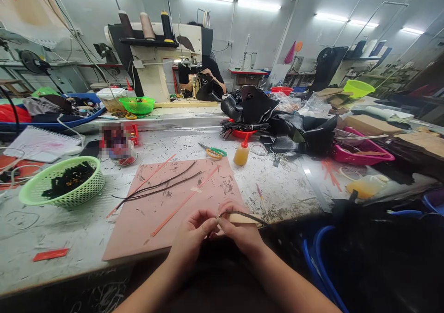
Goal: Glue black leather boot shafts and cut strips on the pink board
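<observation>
Grip: left hand (194, 232) and right hand (239, 229) both pinch one dark cord (244, 215) at the pink mat's (145, 220) 5 o'clock edge | risk: cord probably slips, thin pinch | loose cords (159, 185) at 11 o'clock could snag | glue bottle (241, 153) at 1 o'clock might tip

Both hands, left (194, 232) and right (239, 227), pinch a thin dark cord (243, 215) over the pink board (166, 202).

A leather-goods sewing workshop: a cream industrial sewing machine (163, 58) topped with thread cones (147, 26), heaps of black leather pieces (277, 118) on the scuffed grey worktop (277, 188), an orange glue bottle (242, 153), green-handled scissors (213, 152), and fluorescent ceiling tubes (231, 0).
</observation>
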`<state>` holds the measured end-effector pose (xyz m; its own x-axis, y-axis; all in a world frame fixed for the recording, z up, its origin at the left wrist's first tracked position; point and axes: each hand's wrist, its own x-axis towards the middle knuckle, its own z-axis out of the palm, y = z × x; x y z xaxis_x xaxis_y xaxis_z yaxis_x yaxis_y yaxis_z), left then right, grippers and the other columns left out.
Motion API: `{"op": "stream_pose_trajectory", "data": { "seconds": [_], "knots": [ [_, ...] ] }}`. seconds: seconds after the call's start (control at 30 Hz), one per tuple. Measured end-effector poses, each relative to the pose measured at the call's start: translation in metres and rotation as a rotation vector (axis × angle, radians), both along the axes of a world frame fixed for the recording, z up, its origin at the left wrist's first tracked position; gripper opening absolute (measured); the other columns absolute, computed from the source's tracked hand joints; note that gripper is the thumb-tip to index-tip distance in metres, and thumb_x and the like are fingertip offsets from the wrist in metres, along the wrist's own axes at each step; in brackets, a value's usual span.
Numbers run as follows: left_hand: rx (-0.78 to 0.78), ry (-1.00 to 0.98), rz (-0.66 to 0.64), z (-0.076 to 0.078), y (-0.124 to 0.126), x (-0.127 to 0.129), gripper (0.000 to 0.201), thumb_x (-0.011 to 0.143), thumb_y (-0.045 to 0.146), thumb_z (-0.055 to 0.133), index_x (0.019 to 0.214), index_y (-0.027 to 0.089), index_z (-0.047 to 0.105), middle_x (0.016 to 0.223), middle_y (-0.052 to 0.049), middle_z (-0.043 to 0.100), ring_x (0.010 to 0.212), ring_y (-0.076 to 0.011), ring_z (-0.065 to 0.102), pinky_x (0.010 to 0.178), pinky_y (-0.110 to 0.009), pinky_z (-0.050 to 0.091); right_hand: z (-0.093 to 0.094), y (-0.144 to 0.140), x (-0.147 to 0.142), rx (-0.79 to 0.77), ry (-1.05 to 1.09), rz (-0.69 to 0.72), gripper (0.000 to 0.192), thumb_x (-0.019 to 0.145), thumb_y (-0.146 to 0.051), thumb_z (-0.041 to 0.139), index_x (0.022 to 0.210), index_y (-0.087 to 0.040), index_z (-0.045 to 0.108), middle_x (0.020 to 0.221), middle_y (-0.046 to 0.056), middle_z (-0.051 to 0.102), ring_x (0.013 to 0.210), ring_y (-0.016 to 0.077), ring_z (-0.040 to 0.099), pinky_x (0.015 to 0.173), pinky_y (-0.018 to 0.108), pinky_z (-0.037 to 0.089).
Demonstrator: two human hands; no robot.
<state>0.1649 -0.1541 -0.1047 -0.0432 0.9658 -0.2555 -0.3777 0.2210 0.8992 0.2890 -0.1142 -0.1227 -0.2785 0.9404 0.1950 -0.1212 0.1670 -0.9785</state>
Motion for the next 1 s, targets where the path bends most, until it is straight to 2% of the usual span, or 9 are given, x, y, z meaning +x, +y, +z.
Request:
{"op": "stream_pose_trajectory", "data": {
  "seconds": [0.13, 0.3, 0.47, 0.57, 0.7, 0.87, 1.0],
  "knots": [
    [-0.015, 0.075, -0.011, 0.004, 0.000, -0.004, 0.028, 0.058, 0.037, 0.076, 0.063, 0.015, 0.060, 0.053, 0.002, 0.055, 0.053, -0.0110, 0.048, 0.054, -0.023, 0.038, 0.004, 0.000, 0.003, 0.065, -0.108, -0.021, 0.013, 0.070, -0.025, 0.062, 0.060, -0.020, 0.054, 0.068, 0.000, 0.053, 0.065, 0.0140, 0.052, 0.062, 0.026, 0.044],
    [-0.092, -0.136, -0.057, 0.008, 0.000, -0.006, 0.031, 0.052, 0.034, 0.080, 0.061, 0.014, 0.057, 0.049, 0.004, 0.053, 0.047, -0.0070, 0.046, 0.048, -0.018, 0.035, 0.005, 0.005, 0.010, 0.178, -0.104, 0.077, 0.008, 0.074, -0.022, 0.059, 0.066, -0.021, 0.060, 0.071, 0.001, 0.054, 0.070, 0.0149, 0.054, 0.066, 0.028, 0.045],
    [-0.118, -0.254, -0.106, 0.009, -0.001, -0.003, 0.034, 0.050, 0.030, 0.083, 0.065, 0.014, 0.058, 0.050, 0.004, 0.055, 0.042, -0.0046, 0.043, 0.043, -0.015, 0.033, 0.005, 0.008, 0.014, 0.191, -0.041, 0.226, 0.007, 0.077, -0.022, 0.059, 0.077, -0.023, 0.066, 0.082, 0.003, 0.054, 0.077, 0.0149, 0.055, 0.069, 0.027, 0.045],
    [-0.142, -0.274, -0.112, 0.009, -0.002, -0.001, 0.036, 0.048, 0.032, 0.084, 0.063, 0.015, 0.056, 0.049, 0.005, 0.053, 0.040, -0.0037, 0.042, 0.041, -0.014, 0.032, 0.007, 0.009, 0.015, 0.200, -0.016, 0.259, 0.006, 0.077, -0.022, 0.058, 0.074, -0.022, 0.063, 0.080, 0.002, 0.055, 0.076, 0.0150, 0.055, 0.069, 0.028, 0.045],
    [-0.087, -0.145, -0.061, 0.009, -0.001, -0.001, 0.038, 0.046, 0.037, 0.084, 0.060, 0.014, 0.057, 0.050, 0.003, 0.055, 0.046, -0.0068, 0.049, 0.046, -0.016, 0.037, 0.009, 0.009, 0.015, 0.202, -0.105, 0.189, 0.010, 0.075, -0.021, 0.059, 0.065, -0.020, 0.054, 0.071, 0.000, 0.053, 0.069, 0.0141, 0.053, 0.065, 0.026, 0.043],
    [-0.036, 0.155, -0.050, 0.006, 0.000, -0.005, 0.033, 0.053, 0.040, 0.078, 0.061, 0.014, 0.059, 0.054, 0.002, 0.057, 0.053, -0.0109, 0.052, 0.054, -0.023, 0.042, 0.009, 0.008, 0.014, 0.224, -0.276, 0.119, 0.018, 0.075, -0.019, 0.056, 0.061, -0.020, 0.045, 0.066, -0.002, 0.049, 0.063, 0.0123, 0.048, 0.060, 0.024, 0.040],
    [0.016, 0.315, -0.145, 0.000, 0.002, -0.007, 0.031, 0.065, 0.046, 0.065, 0.062, 0.016, 0.056, 0.053, 0.004, 0.052, 0.049, -0.0107, 0.047, 0.052, -0.024, 0.039, 0.010, 0.006, 0.015, 0.253, -0.377, 0.126, 0.015, 0.079, -0.021, 0.053, 0.066, -0.019, 0.047, 0.072, 0.001, 0.052, 0.070, 0.0138, 0.051, 0.064, 0.025, 0.042]
  ]
}}
